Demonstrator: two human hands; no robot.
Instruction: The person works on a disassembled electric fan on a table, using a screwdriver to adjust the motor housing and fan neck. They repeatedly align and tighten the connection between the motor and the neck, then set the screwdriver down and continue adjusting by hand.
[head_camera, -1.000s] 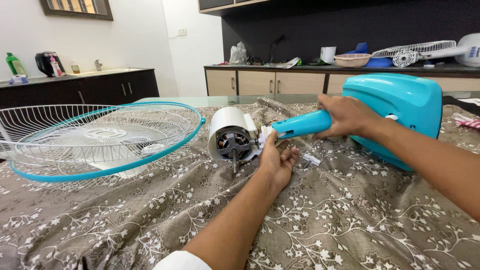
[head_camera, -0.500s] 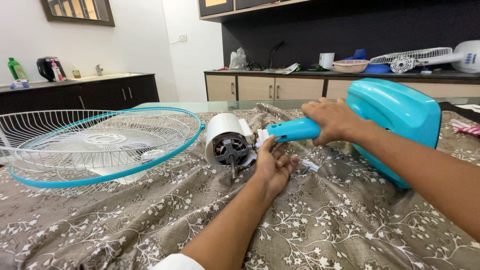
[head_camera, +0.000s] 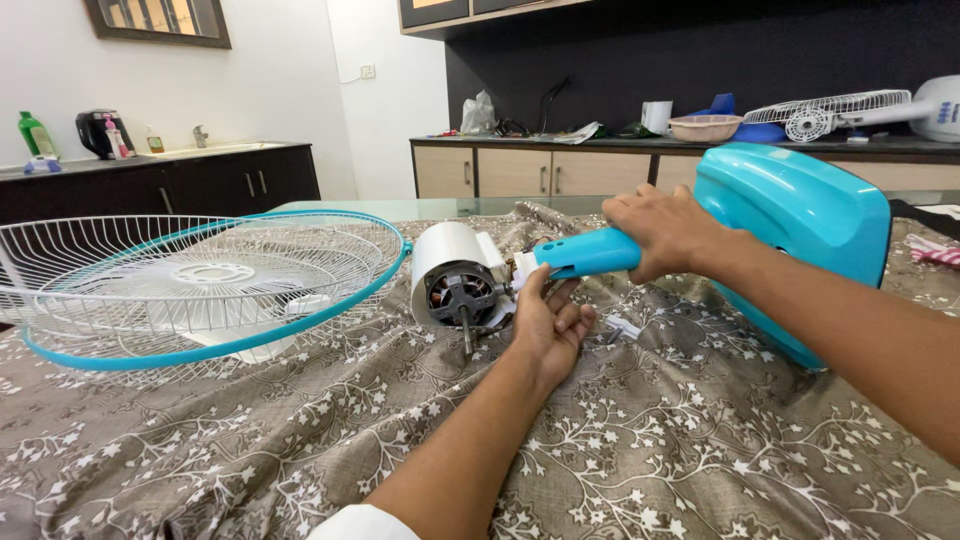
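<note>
A turquoise fan stand with a broad base (head_camera: 800, 225) lies tipped on a floral brown cloth (head_camera: 700, 440). My right hand (head_camera: 665, 232) is wrapped around its turquoise neck (head_camera: 585, 254). At the neck's end sits the white fan motor (head_camera: 455, 280), its bare shaft pointing down toward me. My left hand (head_camera: 550, 322) rests palm up under the joint between neck and motor, fingers touching it. A white wire fan guard with a turquoise rim (head_camera: 200, 285) lies to the left of the motor.
A dark counter (head_camera: 600, 140) at the back carries a bowl (head_camera: 705, 127), a cup, a bag and another white fan guard (head_camera: 830, 108). A side counter (head_camera: 160, 160) on the left holds bottles and a kettle. A white plug (head_camera: 622, 328) lies on the cloth.
The view has shifted slightly. My right hand has kept its hold on the neck, and my left hand stays under the joint beside the motor.
</note>
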